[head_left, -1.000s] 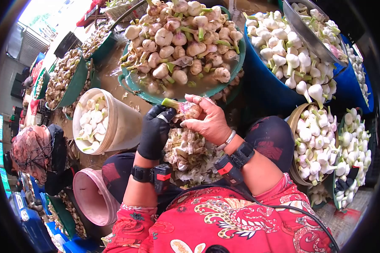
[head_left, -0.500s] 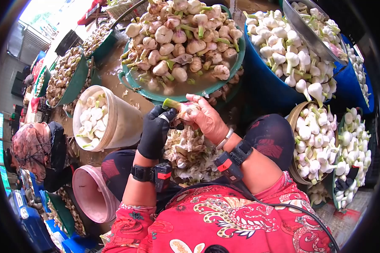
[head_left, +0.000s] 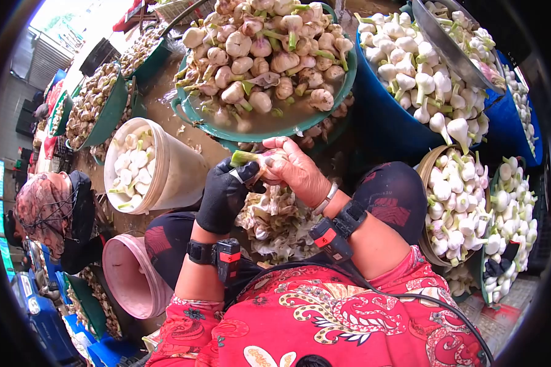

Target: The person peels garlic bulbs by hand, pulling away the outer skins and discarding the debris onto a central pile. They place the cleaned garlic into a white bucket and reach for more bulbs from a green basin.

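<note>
Between my two hands is a garlic bulb (head_left: 267, 161) with a short green stem pointing left. My left hand (head_left: 221, 194), in a black glove, is closed at the stem side, and a pale band shows on one of its fingers. Bare and wearing a bracelet, my right hand (head_left: 305, 176) wraps its fingers round the bulb from the right. Part of the bulb is hidden by the fingers. Below my hands lies a heap of loose garlic skins (head_left: 274, 223). Just beyond them stands a green basin (head_left: 193, 122) of murky water, piled with unpeeled garlic (head_left: 260, 49).
A white bucket (head_left: 177, 174) of peeled garlic stands at left, with a pink bucket (head_left: 156, 287) nearer. Blue tubs (head_left: 379, 116) and a tan bucket (head_left: 423, 162) of clean garlic are at right. A person's covered head (head_left: 43, 211) is at far left.
The camera view has shifted slightly. My left hand's fingers have moved a little on the stem, and both hands still hold the garlic bulb.
</note>
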Demonstrator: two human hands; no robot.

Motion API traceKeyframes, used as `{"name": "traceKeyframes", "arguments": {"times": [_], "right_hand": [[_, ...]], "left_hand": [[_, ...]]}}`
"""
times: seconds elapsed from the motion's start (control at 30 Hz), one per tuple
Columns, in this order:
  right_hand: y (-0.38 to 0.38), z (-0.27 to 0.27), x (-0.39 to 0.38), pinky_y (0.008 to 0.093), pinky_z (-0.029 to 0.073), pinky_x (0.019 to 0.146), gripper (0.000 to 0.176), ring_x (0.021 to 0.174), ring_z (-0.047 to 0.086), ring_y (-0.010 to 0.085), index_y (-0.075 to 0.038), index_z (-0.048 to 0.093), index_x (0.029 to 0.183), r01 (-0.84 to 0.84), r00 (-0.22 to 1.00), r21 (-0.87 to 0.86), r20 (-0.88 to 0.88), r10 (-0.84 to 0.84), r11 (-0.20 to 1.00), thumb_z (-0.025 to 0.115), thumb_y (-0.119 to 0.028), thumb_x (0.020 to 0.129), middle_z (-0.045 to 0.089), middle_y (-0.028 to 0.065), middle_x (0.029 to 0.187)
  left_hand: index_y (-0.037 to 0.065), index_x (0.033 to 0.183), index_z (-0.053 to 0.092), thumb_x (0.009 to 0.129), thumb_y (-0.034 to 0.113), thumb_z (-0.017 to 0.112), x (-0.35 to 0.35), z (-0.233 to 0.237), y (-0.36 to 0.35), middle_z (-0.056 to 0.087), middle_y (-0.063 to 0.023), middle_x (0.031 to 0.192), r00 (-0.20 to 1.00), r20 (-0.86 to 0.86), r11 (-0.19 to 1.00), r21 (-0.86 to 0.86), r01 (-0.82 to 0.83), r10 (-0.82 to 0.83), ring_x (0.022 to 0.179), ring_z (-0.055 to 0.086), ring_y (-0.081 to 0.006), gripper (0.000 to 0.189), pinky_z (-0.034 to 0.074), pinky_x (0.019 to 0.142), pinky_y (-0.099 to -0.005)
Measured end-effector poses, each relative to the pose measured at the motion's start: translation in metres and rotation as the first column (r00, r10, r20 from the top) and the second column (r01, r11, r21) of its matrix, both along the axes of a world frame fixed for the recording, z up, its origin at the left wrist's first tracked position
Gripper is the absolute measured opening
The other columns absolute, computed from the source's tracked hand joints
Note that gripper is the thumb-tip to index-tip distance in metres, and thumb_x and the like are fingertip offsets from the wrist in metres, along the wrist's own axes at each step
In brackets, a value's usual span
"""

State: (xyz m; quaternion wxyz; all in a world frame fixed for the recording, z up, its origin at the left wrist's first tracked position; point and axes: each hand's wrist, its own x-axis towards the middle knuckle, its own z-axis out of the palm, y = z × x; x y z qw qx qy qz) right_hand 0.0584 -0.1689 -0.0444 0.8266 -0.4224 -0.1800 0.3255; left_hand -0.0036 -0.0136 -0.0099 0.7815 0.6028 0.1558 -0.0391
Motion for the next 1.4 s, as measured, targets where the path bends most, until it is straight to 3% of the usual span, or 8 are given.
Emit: {"name": "traceKeyframes", "arguments": {"times": [0.4, 0.5, 0.6, 0.73, 0.8, 0.9, 1.17, 1.4], "right_hand": [[-0.012, 0.005, 0.004, 0.0257, 0.040, 0.046, 0.036, 0.063, 0.059, 0.0172, -0.005, 0.060, 0.101, -0.457, 0.665, 0.176, -0.583, 0.466, 0.872, 0.048, -0.037, 0.088, 0.064, 0.0083, 0.084], [-0.007, -0.005, -0.013, 0.0274, 0.048, 0.047, 0.048, 0.060, 0.063, 0.0228, -0.002, 0.054, 0.115, -0.676, 0.503, 0.302, -0.476, 0.721, 0.672, 0.053, -0.040, 0.085, 0.066, 0.0142, 0.087], [-0.008, 0.000, -0.005, 0.0258, 0.043, 0.044, 0.043, 0.061, 0.060, 0.0174, -0.005, 0.055, 0.111, -0.515, 0.680, 0.273, -0.447, 0.582, 0.812, 0.052, -0.040, 0.087, 0.064, 0.0098, 0.089], [-0.016, 0.008, 0.008, 0.0241, 0.041, 0.049, 0.040, 0.064, 0.059, 0.0140, -0.006, 0.057, 0.109, -0.328, 0.836, 0.114, -0.427, 0.344, 0.938, 0.051, -0.040, 0.088, 0.064, 0.0063, 0.088], [-0.015, 0.011, 0.005, 0.0245, 0.040, 0.049, 0.038, 0.064, 0.059, 0.0134, -0.006, 0.059, 0.106, -0.245, 0.900, 0.022, -0.367, 0.235, 0.969, 0.050, -0.039, 0.089, 0.064, 0.0046, 0.084], [-0.011, -0.005, 0.007, 0.0228, 0.043, 0.047, 0.044, 0.067, 0.062, 0.0152, -0.004, 0.055, 0.111, -0.270, 0.901, 0.044, -0.340, 0.269, 0.962, 0.052, -0.042, 0.089, 0.064, 0.0083, 0.088], [-0.014, 0.000, -0.001, 0.0263, 0.042, 0.049, 0.034, 0.063, 0.060, 0.0175, -0.010, 0.059, 0.102, -0.367, 0.817, 0.111, -0.436, 0.377, 0.923, 0.051, -0.040, 0.087, 0.063, 0.0058, 0.080], [-0.010, 0.000, -0.006, 0.0236, 0.037, 0.035, 0.053, 0.047, 0.057, 0.0186, -0.004, 0.056, 0.109, -0.605, 0.682, 0.109, -0.442, 0.583, 0.789, 0.049, -0.050, 0.084, 0.066, 0.0174, 0.079]], "left_hand": [[0.000, 0.093, 0.066, 0.078, -0.002, 0.055, -0.007, 0.007, 0.016, 0.064, -0.0013, 0.081, 0.991, 0.048, 0.909, 0.407, 0.096, -0.126, 0.076, 0.061, -0.0137, 0.019, 0.049, 0.072, -0.0288], [0.000, 0.100, 0.065, 0.080, -0.001, 0.058, 0.003, 0.011, 0.020, 0.066, -0.0009, 0.093, 0.909, 0.184, 0.393, 0.919, -0.024, -0.374, 0.085, 0.061, -0.0141, 0.021, 0.049, 0.080, -0.0305], [0.001, 0.116, 0.058, 0.084, 0.007, 0.061, -0.006, -0.006, 0.015, 0.063, -0.0002, 0.110, 0.977, 0.123, 0.962, 0.235, 0.142, -0.174, 0.098, 0.057, -0.0097, 0.033, 0.046, 0.087, -0.0272], [0.000, 0.114, 0.058, 0.084, 0.007, 0.061, -0.015, -0.031, 0.031, 0.063, -0.0028, 0.102, 0.972, -0.127, 0.528, 0.821, 0.215, -0.199, 0.087, 0.060, -0.0132, 0.031, 0.048, 0.080, -0.0277], [-0.002, 0.110, 0.058, 0.084, 0.007, 0.061, -0.024, -0.029, 0.022, 0.064, -0.0039, 0.094, 0.986, -0.109, 0.981, 0.159, -0.109, 0.127, 0.079, 0.060, -0.0140, 0.028, 0.049, 0.073, -0.0279], [-0.001, 0.102, 0.058, 0.081, 0.009, 0.060, -0.024, 0.000, 0.009, 0.062, -0.0067, 0.090, 0.988, -0.097, 0.992, -0.024, -0.126, 0.123, 0.073, 0.059, -0.0144, 0.023, 0.048, 0.069, -0.0273], [0.002, 0.087, 0.067, 0.073, -0.002, 0.058, -0.013, -0.001, 0.012, 0.066, -0.0078, 0.079, 0.953, 0.237, 0.613, 0.787, -0.072, -0.191, 0.075, 0.062, -0.0177, 0.017, 0.049, 0.071, -0.0287], [0.004, 0.099, 0.064, 0.068, 0.003, 0.071, -0.012, 0.012, 0.006, 0.066, -0.0061, 0.094, 0.913, 0.253, 0.747, 0.660, 0.079, -0.321, 0.086, 0.062, -0.0149, 0.032, 0.048, 0.079, -0.0288]]}}
